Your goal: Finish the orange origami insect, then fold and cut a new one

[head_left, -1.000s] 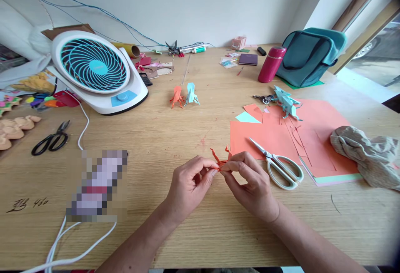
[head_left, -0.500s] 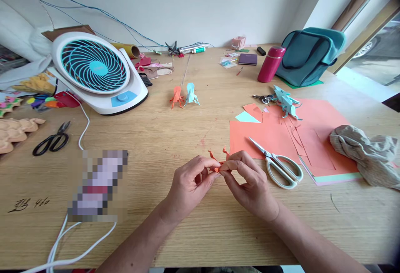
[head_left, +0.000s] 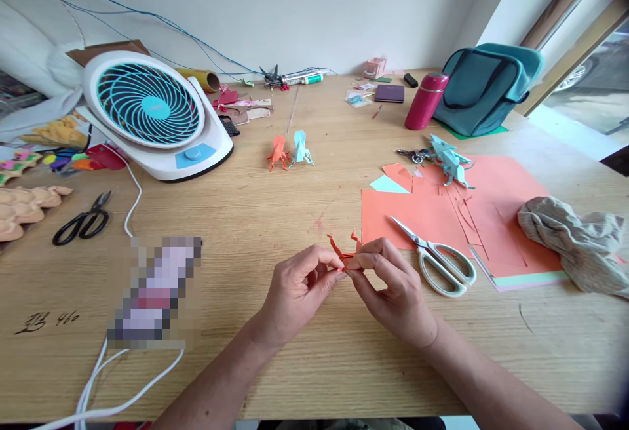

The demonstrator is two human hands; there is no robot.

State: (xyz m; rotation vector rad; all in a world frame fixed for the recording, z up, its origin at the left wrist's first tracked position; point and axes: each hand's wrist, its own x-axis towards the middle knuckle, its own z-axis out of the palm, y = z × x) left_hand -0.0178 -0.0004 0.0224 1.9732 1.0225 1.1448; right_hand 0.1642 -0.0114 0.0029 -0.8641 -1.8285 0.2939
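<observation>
Between my fingertips is a small orange origami figure [head_left: 348, 256] with two thin folded limbs pointing up and away from me. My left hand [head_left: 302, 286] pinches it from the left with thumb and forefinger. From the right, my right hand [head_left: 390, 286] pinches it too, so the fingertips of both hands nearly meet. Most of the folded paper is hidden behind the fingers. White-handled scissors [head_left: 445, 269] lie just right of my right hand, their blades partly over orange paper sheets [head_left: 393, 217].
Finished-looking orange [head_left: 278, 152] and light blue [head_left: 299, 148] paper figures stand mid-table. A larger blue paper insect [head_left: 449, 160] sits by keys at right. A fan [head_left: 152, 112], black scissors [head_left: 83, 220] and a blurred-out object [head_left: 154, 289] are at left; a pink bottle [head_left: 426, 101] and bag [head_left: 484, 92] behind.
Both hands keep their pinch on the orange figure. Its left limb shows slightly higher and a little more of its middle is visible; little else differs.
</observation>
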